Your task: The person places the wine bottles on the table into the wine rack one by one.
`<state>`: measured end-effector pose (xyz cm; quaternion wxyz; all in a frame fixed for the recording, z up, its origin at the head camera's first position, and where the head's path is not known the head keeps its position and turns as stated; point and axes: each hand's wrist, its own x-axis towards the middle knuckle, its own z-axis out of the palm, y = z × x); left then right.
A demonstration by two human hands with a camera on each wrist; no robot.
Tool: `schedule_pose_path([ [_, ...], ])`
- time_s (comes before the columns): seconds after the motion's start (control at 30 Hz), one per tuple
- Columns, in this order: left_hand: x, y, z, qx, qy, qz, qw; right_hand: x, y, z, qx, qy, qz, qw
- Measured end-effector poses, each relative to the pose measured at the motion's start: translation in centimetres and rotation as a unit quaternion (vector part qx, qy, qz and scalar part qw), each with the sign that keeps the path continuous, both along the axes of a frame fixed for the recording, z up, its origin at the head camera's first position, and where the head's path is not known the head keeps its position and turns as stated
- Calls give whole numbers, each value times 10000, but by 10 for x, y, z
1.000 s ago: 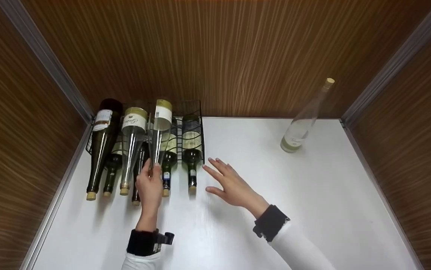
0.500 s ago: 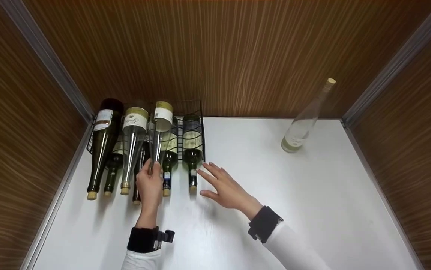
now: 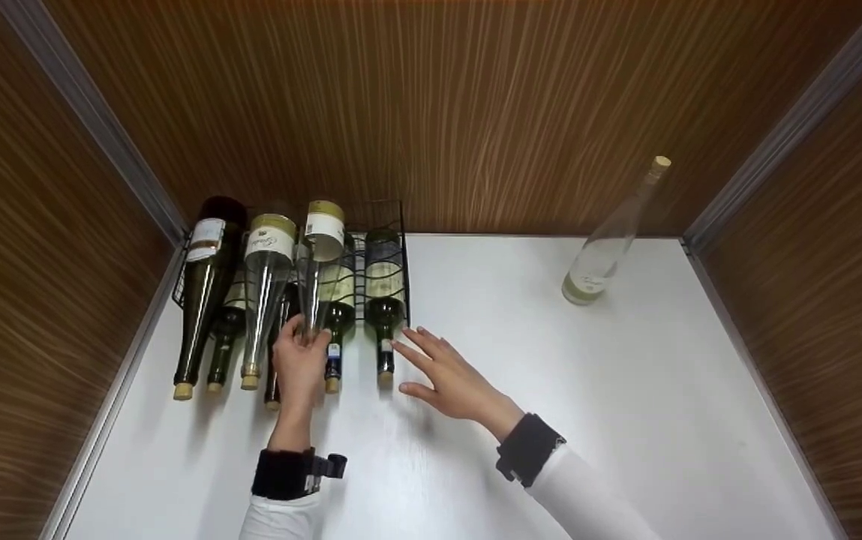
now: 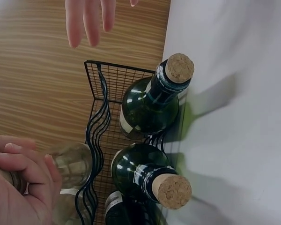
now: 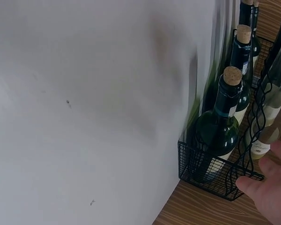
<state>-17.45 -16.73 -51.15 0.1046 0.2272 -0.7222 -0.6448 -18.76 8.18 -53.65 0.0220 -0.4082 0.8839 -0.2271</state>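
Observation:
My left hand (image 3: 301, 367) curls around the neck of a clear glass bottle (image 3: 324, 236) with a white and yellow-green label. That bottle lies on the upper level of a black wire rack (image 3: 404, 281), its base toward the back wall. In the left wrist view, the fingers (image 4: 33, 171) wrap the neck end. My right hand (image 3: 457, 379) hovers by the rack's right front corner, fingers spread and holding nothing. Nearest to it is a green corked bottle (image 3: 384, 315) on the lower level. Another clear bottle (image 3: 269, 259) and a dark bottle (image 3: 205, 292) lie to the left on top.
One more clear corked bottle (image 3: 599, 262) stands upright on the white tabletop (image 3: 626, 390), at the back right. Several green bottles sit in the lower row, with necks and corks (image 4: 172, 191) jutting forward. Wood-grain walls (image 3: 431, 112) enclose the back and both sides.
My right hand has moved slightly left toward the rack. The left thumb has shifted on the bottle's neck, and the bottle's base has moved a little left.

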Motion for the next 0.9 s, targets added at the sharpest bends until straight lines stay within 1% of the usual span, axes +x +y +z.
schedule_pose_path([
  [0.1, -1, -1, -1, -176, -76, -64, 9998, 1, 1, 0, -82, 6, 12, 10000],
  [0.17, -1, -3, -3, -132, -18, -100, 9999, 1, 1, 0, -94, 14, 9, 10000],
  [0.3, 0, -5, -5, 177, 133, -218, 9995, 2, 2, -1, -92, 34, 3, 10000],
  [0.37, 1, -6, -6, 177, 144, -271, 9994, 2, 2, -1, -99, 34, 2, 9999],
  [0.5, 3, -6, -6, 136, 43, -346, 9993, 2, 2, -1, -137, -15, -12, 9999],
  [0.57, 4, -7, -6, 296, 17, -394, 9988, 2, 3, -1, -177, -23, -16, 9998],
  [0.63, 4, -7, -5, 562, -32, -474, 9973, 2, 3, -1, -188, -49, -25, 9998],
  [0.77, 3, -10, -4, 1069, -134, -664, 9920, 1, 4, -1, -175, -107, -58, 9998],
  [0.83, 3, -11, -3, 1149, -183, -749, 9904, 1, 4, -1, -152, -138, -79, 9998],
  [0.9, 3, -11, -4, 1136, -192, -811, 9900, 1, 5, -1, -150, -157, -86, 9997],
])
